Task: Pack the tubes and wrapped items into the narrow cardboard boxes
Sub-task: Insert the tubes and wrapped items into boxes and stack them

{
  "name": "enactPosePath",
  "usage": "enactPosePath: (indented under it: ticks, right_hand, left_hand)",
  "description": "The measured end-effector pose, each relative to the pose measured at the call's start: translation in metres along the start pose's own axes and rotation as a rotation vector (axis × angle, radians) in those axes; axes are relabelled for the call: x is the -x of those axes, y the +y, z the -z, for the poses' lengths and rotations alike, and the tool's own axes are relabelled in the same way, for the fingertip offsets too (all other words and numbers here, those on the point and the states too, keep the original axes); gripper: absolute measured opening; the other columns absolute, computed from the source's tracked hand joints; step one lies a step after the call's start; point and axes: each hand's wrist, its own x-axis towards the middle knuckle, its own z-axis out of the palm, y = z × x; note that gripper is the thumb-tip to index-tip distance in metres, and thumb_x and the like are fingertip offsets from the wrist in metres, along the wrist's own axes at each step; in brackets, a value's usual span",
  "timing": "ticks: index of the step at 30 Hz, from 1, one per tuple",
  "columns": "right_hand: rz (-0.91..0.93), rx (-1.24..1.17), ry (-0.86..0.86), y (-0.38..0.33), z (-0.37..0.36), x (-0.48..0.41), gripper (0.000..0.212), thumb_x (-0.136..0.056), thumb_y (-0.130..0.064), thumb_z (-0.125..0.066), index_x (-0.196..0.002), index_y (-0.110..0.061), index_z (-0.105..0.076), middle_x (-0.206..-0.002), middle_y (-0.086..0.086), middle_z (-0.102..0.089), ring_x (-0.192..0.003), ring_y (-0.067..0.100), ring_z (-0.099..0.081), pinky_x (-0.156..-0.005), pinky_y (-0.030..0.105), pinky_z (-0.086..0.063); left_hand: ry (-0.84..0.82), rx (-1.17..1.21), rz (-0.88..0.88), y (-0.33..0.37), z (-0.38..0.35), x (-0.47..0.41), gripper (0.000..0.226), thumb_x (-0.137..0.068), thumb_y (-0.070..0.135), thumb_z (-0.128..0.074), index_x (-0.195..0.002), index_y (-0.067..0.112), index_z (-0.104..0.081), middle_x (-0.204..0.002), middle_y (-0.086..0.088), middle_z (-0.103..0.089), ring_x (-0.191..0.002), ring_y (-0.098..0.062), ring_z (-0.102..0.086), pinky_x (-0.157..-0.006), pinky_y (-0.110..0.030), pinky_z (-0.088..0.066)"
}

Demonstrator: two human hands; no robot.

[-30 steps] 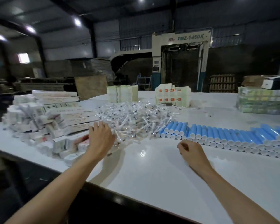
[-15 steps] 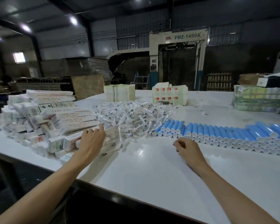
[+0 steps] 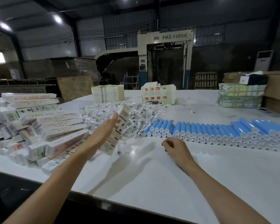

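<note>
- Left hand (image 3: 102,136) — one narrow cardboard box (image 3: 120,126) held in it, raised off the white table (image 3: 152,178) and tilted with its top end away from you. Your palm faces inward and the box hides most of your fingers. The box is motion-blurred.
- Right hand (image 3: 175,149) — resting on the table just in front of the tubes. The fingers are curled under toward the palm, with nothing visible in them.
- Pile of narrow boxes (image 3: 39,123) — one loose pile at your left, stacked several layers high. There are too many, and they overlap too much, to count.
- Heap of clear-wrapped items (image 3: 141,117) — one heap behind the raised box, between the pile and the tubes. The pieces cannot be counted.
- Blue tubes (image 3: 208,130) — several dozen, lying side by side with white caps toward you, in one long bank running to your right. The exact number cannot be told.
- Far side of the table: two stacks of flat cartons, one pale (image 3: 107,93) and one with orange marks (image 3: 158,94), and one wrapped bundle (image 3: 241,96).
- One machine (image 3: 168,50) lettered FMZ-1450A stands beyond the table.
</note>
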Motion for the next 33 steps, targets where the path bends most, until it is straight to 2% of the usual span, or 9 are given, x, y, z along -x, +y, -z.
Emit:
enactPosePath:
  ticks: [2, 4, 8, 11, 14, 19, 24, 29, 33]
  right_hand:
    - [-0.002, -0.011, 0.002, 0.0, 0.0, 0.0, 0.018, -0.1, -0.02, -0.063, -0.086, -0.018, -0.073, -0.08, -0.002, -0.073, -0.082, 0.02, -0.07, -0.083, 0.045, -0.059]
    - [-0.014, -0.028, 0.009, 0.0, 0.0, 0.0, 0.018, -0.1, -0.019, -0.062, -0.086, -0.018, -0.074, -0.079, -0.002, -0.072, -0.081, 0.021, -0.07, -0.082, 0.044, -0.058]
    - [-0.048, -0.046, 0.105, 0.001, 0.003, -0.005, 0.019, -0.1, -0.017, -0.061, -0.086, -0.011, -0.073, -0.079, 0.005, -0.071, -0.081, 0.028, -0.068, -0.078, 0.046, -0.057]
    - [-0.052, 0.062, 0.236, 0.006, 0.013, -0.013, 0.019, -0.103, -0.018, -0.058, -0.089, -0.013, -0.07, -0.083, 0.001, -0.07, -0.081, 0.02, -0.066, -0.076, 0.042, -0.055]
    - [-0.043, 0.303, 0.314, 0.012, 0.029, -0.033, 0.018, -0.102, -0.017, -0.055, -0.112, -0.012, -0.069, -0.107, 0.002, -0.069, -0.103, 0.024, -0.064, -0.082, 0.04, -0.054]
    - [0.111, 0.876, 0.126, 0.021, 0.034, -0.075, 0.047, -0.106, -0.03, -0.049, -0.15, -0.017, -0.047, -0.146, 0.004, -0.051, -0.135, 0.025, -0.043, -0.107, 0.039, -0.038]
    - [0.137, 1.107, -0.024, 0.032, 0.017, -0.101, 0.057, -0.109, -0.051, -0.035, -0.151, -0.015, -0.048, -0.153, 0.007, -0.051, -0.147, 0.025, -0.036, -0.121, 0.041, -0.025]
    - [0.2, 1.346, -0.079, 0.035, 0.007, -0.093, 0.033, -0.106, -0.02, -0.053, -0.136, -0.009, -0.062, -0.145, 0.014, -0.054, -0.139, 0.031, -0.044, -0.119, 0.038, -0.029]
    - [0.224, 1.443, -0.1, 0.023, 0.003, -0.07, 0.047, -0.083, 0.003, -0.073, -0.127, -0.006, -0.062, -0.136, 0.015, -0.056, -0.129, 0.034, -0.05, -0.113, 0.041, -0.036]
  left_hand:
    - [-0.121, 0.172, 0.028, 0.002, -0.026, -0.003, 0.034, -0.105, 0.06, -0.053, -0.127, 0.036, -0.063, -0.1, -0.003, -0.081, -0.09, -0.026, -0.08, -0.079, -0.046, -0.063]
    - [-0.187, 0.305, -0.01, -0.001, -0.052, -0.012, 0.035, -0.102, 0.046, -0.067, -0.134, 0.031, -0.063, -0.102, 0.001, -0.083, -0.093, -0.023, -0.081, -0.086, -0.047, -0.066]
    - [-0.24, 0.568, -0.056, 0.005, -0.102, -0.032, 0.038, -0.105, 0.039, -0.065, -0.136, 0.016, -0.064, -0.114, -0.005, -0.082, -0.1, -0.024, -0.08, -0.081, -0.038, -0.065]
    - [-0.228, 0.677, -0.029, 0.004, -0.13, -0.038, 0.037, -0.107, 0.041, -0.063, -0.135, 0.017, -0.066, -0.115, -0.005, -0.082, -0.088, -0.014, -0.079, -0.068, -0.028, -0.061]
    - [-0.202, 0.766, 0.027, -0.007, -0.148, -0.041, 0.043, -0.105, 0.045, -0.065, -0.137, 0.017, -0.067, -0.115, -0.007, -0.082, -0.085, -0.014, -0.079, -0.063, -0.026, -0.06]
    - [-0.175, 0.859, 0.142, -0.022, -0.149, -0.047, 0.042, -0.101, 0.048, -0.071, -0.137, 0.027, -0.066, -0.112, -0.003, -0.083, -0.09, -0.021, -0.081, -0.069, -0.033, -0.063]
    - [-0.15, 0.976, 0.198, -0.025, -0.145, -0.05, 0.034, -0.1, 0.038, -0.074, -0.127, 0.018, -0.072, -0.1, -0.009, -0.083, -0.069, -0.02, -0.079, -0.055, -0.03, -0.061]
    - [-0.17, 1.064, 0.191, -0.02, -0.143, -0.054, 0.028, -0.102, 0.031, -0.072, -0.126, 0.015, -0.07, -0.1, -0.012, -0.083, -0.066, -0.019, -0.078, -0.053, -0.029, -0.06]
    - [-0.193, 1.066, 0.158, -0.019, -0.144, -0.052, 0.019, -0.103, 0.026, -0.07, -0.12, 0.017, -0.071, -0.095, -0.009, -0.083, -0.068, -0.017, -0.078, -0.053, -0.028, -0.06]
